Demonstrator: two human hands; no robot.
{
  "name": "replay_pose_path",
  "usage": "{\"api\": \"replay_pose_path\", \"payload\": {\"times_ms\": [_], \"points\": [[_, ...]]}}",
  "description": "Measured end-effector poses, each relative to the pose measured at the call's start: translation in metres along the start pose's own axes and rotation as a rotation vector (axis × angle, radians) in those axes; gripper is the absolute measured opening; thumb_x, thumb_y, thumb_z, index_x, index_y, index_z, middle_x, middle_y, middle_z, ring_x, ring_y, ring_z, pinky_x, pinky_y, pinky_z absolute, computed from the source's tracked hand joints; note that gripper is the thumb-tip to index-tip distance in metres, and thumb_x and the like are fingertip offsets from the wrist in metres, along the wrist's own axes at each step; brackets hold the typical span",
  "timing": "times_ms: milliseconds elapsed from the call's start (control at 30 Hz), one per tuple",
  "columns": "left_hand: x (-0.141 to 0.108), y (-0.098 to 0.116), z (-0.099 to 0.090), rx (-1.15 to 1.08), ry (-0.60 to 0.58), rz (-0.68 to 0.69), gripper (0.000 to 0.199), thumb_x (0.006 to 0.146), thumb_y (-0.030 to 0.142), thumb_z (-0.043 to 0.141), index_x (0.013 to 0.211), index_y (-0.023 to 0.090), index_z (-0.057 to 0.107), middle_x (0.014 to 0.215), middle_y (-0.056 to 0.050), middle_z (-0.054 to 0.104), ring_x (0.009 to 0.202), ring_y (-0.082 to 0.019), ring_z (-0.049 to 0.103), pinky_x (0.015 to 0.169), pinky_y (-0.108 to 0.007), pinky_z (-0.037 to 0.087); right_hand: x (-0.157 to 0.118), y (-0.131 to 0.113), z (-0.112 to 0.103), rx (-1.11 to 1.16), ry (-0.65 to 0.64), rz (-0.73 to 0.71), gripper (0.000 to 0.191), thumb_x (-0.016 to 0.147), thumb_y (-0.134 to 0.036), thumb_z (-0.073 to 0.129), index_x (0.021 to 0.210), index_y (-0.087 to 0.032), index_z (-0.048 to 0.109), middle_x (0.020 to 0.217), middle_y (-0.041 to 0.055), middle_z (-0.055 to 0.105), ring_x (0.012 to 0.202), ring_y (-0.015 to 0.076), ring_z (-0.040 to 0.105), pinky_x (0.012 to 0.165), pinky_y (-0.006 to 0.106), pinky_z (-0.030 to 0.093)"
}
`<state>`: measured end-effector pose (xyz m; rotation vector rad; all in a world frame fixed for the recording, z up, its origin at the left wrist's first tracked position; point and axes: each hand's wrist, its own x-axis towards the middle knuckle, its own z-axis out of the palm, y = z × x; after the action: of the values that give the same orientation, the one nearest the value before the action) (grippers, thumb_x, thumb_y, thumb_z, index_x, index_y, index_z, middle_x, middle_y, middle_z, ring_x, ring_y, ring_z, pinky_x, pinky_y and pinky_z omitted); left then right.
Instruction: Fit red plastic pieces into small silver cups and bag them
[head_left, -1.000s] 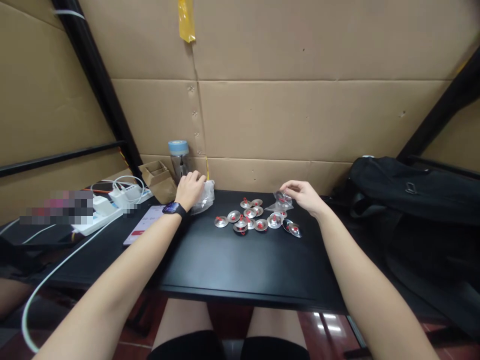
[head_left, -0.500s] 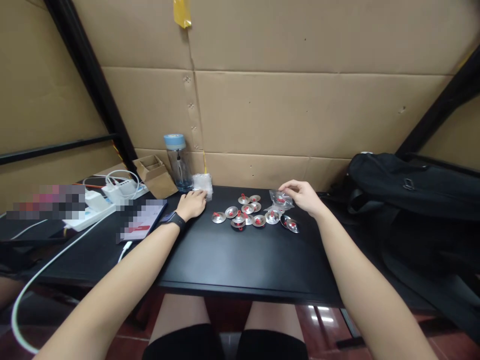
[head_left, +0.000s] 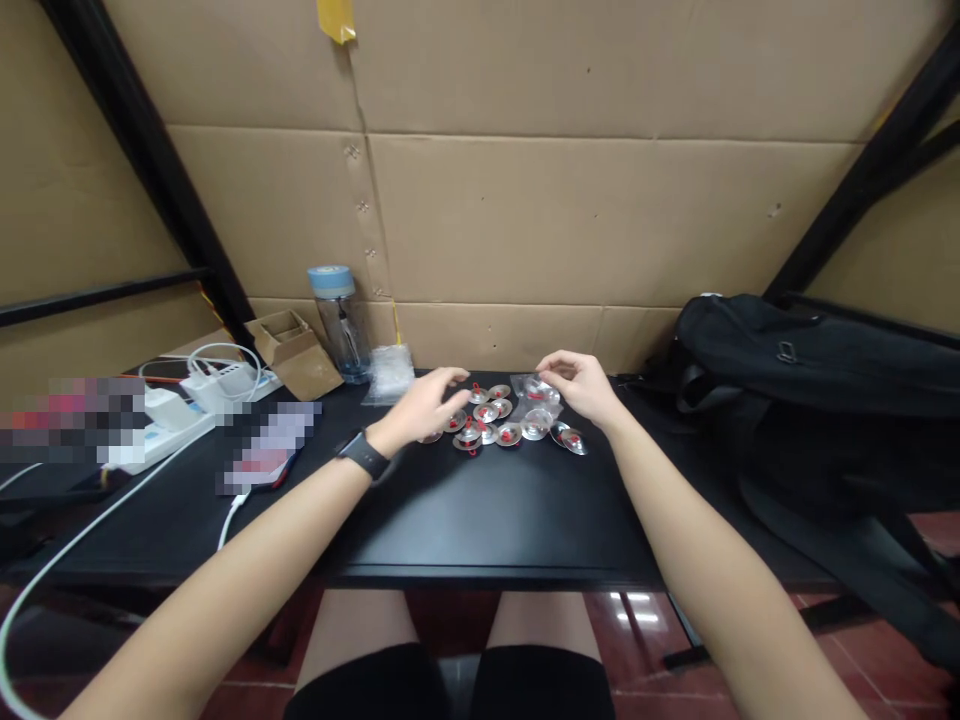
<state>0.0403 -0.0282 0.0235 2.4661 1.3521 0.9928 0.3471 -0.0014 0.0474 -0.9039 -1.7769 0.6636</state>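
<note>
Several small silver cymbals with red loops (head_left: 508, 434) lie in a loose group on the black table (head_left: 480, 520). At the group's left edge, my left hand (head_left: 425, 405) hovers with thumb and fingers apart, holding nothing. My right hand (head_left: 574, 382) is at the back right of the group, its thumb and fingertips closed at the edge of a clear plastic bag (head_left: 546, 392) with cymbals in or under it. A stack of clear plastic bags (head_left: 391, 372) lies behind my left hand.
A bottle with a blue lid (head_left: 337, 320) and an open cardboard box (head_left: 296, 355) stand at the back left. Nearer are a phone (head_left: 274, 445) with its cable and a white power strip (head_left: 169, 430). A black bag (head_left: 780, 400) fills the right side.
My left hand has left the stack of plastic bags and moved right to the cymbals, its fingers now spread. The view has shifted slightly; my right hand remains at the plastic bag.
</note>
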Motion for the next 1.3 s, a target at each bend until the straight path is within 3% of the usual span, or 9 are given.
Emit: {"api": "replay_pose_path", "payload": {"times_ms": [100, 233, 333, 467, 567, 633, 733, 1100, 1300], "points": [[0.024, 0.031, 0.024, -0.326, -0.02, 0.011, 0.055, 0.094, 0.044, 0.063, 0.142, 0.019, 0.056, 0.138, -0.014, 0.066, 0.116, -0.026, 0.067, 0.099, -0.038, 0.053, -0.003, -0.002, 0.015, 0.116, 0.011, -0.007, 0.022, 0.077, -0.039, 0.08, 0.085, -0.02, 0.072, 0.086, 0.0057, 0.074, 0.083, 0.0224, 0.071, 0.084, 0.038, 0.058], [0.041, 0.043, 0.043, -0.501, 0.049, -0.026, 0.026, 0.09, 0.036, 0.068, 0.106, 0.017, 0.077, 0.102, -0.01, 0.08, 0.093, -0.023, 0.075, 0.087, -0.035, 0.058, -0.007, -0.003, 0.019, 0.196, 0.009, 0.06, 0.03, 0.077, -0.04, 0.081, 0.097, -0.021, 0.071, 0.087, 0.0036, 0.073, 0.076, 0.0193, 0.071, 0.074, 0.034, 0.059], [0.039, 0.043, 0.046, -0.503, 0.141, -0.068, 0.019, 0.086, 0.034, 0.073, 0.093, 0.017, 0.08, 0.092, -0.008, 0.08, 0.083, -0.022, 0.075, 0.081, -0.034, 0.059, -0.009, -0.004, 0.013, 0.148, -0.114, 0.14, 0.043, 0.077, -0.04, 0.082, 0.113, -0.022, 0.07, 0.091, 0.0043, 0.075, 0.074, 0.0192, 0.072, 0.065, 0.031, 0.058], [0.032, 0.041, 0.045, -0.605, 0.194, -0.13, 0.022, 0.083, 0.037, 0.077, 0.088, 0.015, 0.078, 0.088, -0.009, 0.079, 0.081, -0.021, 0.074, 0.08, -0.034, 0.059, -0.011, -0.007, 0.011, 0.108, -0.22, 0.195, 0.033, 0.072, -0.041, 0.086, 0.092, -0.017, 0.076, 0.084, 0.0077, 0.077, 0.078, 0.0224, 0.074, 0.07, 0.034, 0.059], [0.03, 0.039, 0.045, -0.812, 0.12, -0.158, 0.036, 0.079, 0.036, 0.082, 0.105, 0.014, 0.073, 0.101, -0.011, 0.078, 0.093, -0.022, 0.074, 0.086, -0.035, 0.059, -0.011, -0.008, 0.015, 0.163, -0.078, 0.19, 0.034, 0.069, -0.043, 0.088, 0.086, -0.016, 0.076, 0.077, 0.0077, 0.076, 0.071, 0.0219, 0.072, 0.067, 0.035, 0.059], [0.028, 0.036, 0.044, -0.916, -0.011, -0.173, 0.06, 0.072, 0.029, 0.088, 0.124, 0.015, 0.064, 0.108, -0.013, 0.077, 0.098, -0.023, 0.074, 0.087, -0.037, 0.06, -0.01, -0.008, 0.018, 0.22, 0.013, 0.177, 0.036, 0.068, -0.044, 0.089, 0.086, -0.017, 0.076, 0.076, 0.0077, 0.076, 0.068, 0.0214, 0.071, 0.065, 0.035, 0.059], [0.024, 0.032, 0.043, -0.955, -0.135, -0.223, 0.079, 0.067, 0.024, 0.091, 0.137, 0.015, 0.054, 0.103, -0.014, 0.078, 0.096, -0.026, 0.075, 0.084, -0.04, 0.061, -0.009, -0.006, 0.02, 0.286, 0.084, 0.19, 0.037, 0.067, -0.045, 0.09, 0.087, -0.017, 0.076, 0.073, 0.0068, 0.075, 0.065, 0.0198, 0.069, 0.062, 0.034, 0.058], [0.023, 0.029, 0.047, -0.892, -0.043, -0.231, 0.057, 0.065, 0.026, 0.093, 0.113, 0.012, 0.065, 0.088, -0.011, 0.078, 0.084, -0.023, 0.076, 0.084, -0.04, 0.061, -0.009, -0.006, 0.02, 0.231, 0.099, 0.19, 0.041, 0.067, -0.052, 0.088, 0.084, -0.019, 0.072, 0.071, 0.0045, 0.071, 0.064, 0.019, 0.066, 0.062, 0.034, 0.055], [0.023, 0.033, 0.051, -1.072, -0.02, -0.204, 0.058, 0.078, 0.039, 0.084, 0.125, 0.012, 0.066, 0.117, -0.017, 0.075, 0.102, -0.025, 0.074, 0.094, -0.04, 0.058, -0.01, -0.004, 0.023, 0.225, 0.043, 0.145, 0.038, 0.07, -0.05, 0.086, 0.083, -0.019, 0.071, 0.077, 0.0043, 0.072, 0.067, 0.0172, 0.065, 0.066, 0.033, 0.055]]}}
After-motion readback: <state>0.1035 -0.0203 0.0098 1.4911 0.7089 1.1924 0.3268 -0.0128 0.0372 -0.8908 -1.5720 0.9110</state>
